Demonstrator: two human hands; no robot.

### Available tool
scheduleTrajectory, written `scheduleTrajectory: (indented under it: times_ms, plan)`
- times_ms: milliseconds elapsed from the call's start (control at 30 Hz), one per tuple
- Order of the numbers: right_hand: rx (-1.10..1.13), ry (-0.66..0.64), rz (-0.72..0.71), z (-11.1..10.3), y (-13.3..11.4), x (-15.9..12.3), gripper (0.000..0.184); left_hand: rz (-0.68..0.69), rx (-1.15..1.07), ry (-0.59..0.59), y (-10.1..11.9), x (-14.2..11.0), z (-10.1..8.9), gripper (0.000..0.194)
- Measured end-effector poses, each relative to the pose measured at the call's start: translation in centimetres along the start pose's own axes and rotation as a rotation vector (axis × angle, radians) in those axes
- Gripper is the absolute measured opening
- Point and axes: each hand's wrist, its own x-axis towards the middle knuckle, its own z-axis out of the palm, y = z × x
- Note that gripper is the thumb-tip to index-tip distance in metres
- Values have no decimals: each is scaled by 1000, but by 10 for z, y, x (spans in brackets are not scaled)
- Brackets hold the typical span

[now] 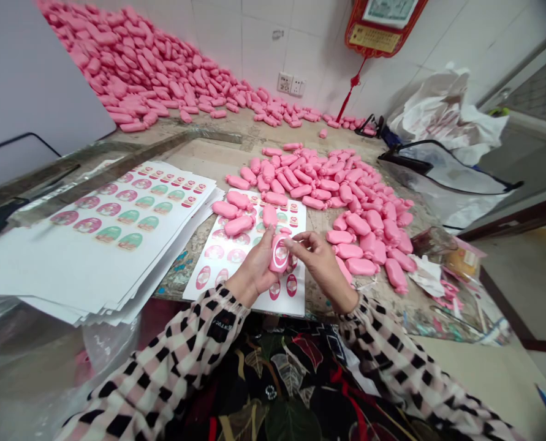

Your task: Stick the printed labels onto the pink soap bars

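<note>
My left hand (257,272) is closed around a small pink plastic bottle (273,262), which carries an oval pink-and-white sticker (280,252) on its front. The fingers of my right hand (316,260) pinch at the upper right edge of that sticker. Whether the sticker is fully stuck down cannot be made out. Beneath both hands lies a sheet of stickers (229,257) with pink and green ovals. A few pink bottles (239,225) rest on the sheet's upper part, just beyond my left hand.
A stack of printed sticker sheets (93,263) lies at the left. Loose pink bottles (328,184) spread across the table's middle and right, with a larger heap (139,67) against the wall. White crumpled bags (442,122) and a pink pair of scissors (450,297) are at the right.
</note>
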Motion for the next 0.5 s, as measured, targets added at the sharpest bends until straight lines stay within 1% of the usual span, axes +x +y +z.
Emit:
scheduleTrajectory:
  times_ms: [100,133,200,267,300,400,500]
  plan:
    - [367,-47,109,17,4,-2,34,80,33,41,-5,-4,4,39]
    - [452,-57,138,21,6,-3,33,101,62,35,-6,-7,5,41]
    - [565,-89,194,26,10,-5,34,124,160,-16,-7,-14,3,41]
    - [633,-128,236,28,12,-8,35,141,283,-72,-9,-22,0,39]
    - [659,-140,241,28,12,-10,36,156,337,-78,-10,-26,-2,38]
    - [678,-129,206,33,8,-20,33,227,421,-23,-16,-34,-7,38]
    - [576,-85,131,44,4,-33,30,316,411,11,-23,-43,-15,36]
